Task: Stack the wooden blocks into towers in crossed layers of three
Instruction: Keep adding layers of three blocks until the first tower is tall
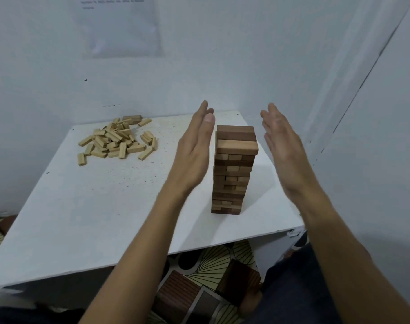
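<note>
White table: flat left hand and right hand flank tower, apart

Tall tower of crossed wooden blocks stands near the right side of a white table. Left hand and right hand hover flat on either side of its top, fingers straight, palms facing in, not touching it. Loose pile of blocks sits at the far left, well apart.
</note>
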Tool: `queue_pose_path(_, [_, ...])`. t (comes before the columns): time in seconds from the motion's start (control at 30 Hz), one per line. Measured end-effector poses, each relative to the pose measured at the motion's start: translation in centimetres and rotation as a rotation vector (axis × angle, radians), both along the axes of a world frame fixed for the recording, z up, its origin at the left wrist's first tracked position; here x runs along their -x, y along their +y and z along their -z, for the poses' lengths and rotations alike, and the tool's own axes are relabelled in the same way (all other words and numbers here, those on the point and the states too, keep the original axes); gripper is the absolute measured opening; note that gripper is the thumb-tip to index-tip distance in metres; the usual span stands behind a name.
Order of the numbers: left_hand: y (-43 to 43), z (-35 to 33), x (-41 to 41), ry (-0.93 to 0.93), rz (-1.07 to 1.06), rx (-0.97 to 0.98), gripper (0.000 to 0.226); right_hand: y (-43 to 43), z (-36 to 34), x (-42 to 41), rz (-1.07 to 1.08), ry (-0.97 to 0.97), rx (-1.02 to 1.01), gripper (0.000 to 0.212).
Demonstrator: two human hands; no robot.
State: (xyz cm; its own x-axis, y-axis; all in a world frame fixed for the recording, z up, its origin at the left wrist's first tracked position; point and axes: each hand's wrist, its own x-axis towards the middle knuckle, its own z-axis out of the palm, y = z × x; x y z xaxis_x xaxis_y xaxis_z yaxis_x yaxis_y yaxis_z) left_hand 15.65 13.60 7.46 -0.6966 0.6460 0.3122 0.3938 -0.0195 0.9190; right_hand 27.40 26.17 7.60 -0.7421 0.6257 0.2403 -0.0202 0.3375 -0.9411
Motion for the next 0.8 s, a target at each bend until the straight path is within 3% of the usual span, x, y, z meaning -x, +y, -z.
queue_pose_path(0.2, [1.8, 1.5, -2.3, -0.179, -0.058, -0.114, 0.068, -2.6, 1.9, 1.9, 0.079, 0.106, 0.172, 0.083])
queue_pose_path(0.4, [2.2, 1.1, -2.6, -0.165, -0.073, -0.083, 0.054, -2.7, 1.9, 2.3, 0.09, 0.126, 0.192, 0.073])
queue_pose_path(0.8, [2.5, 1.0, -2.6, -0.169, -0.059, -0.04, 0.053, -3.2, 1.9, 2.4, 0.068, 0.126, 0.183, 0.06])
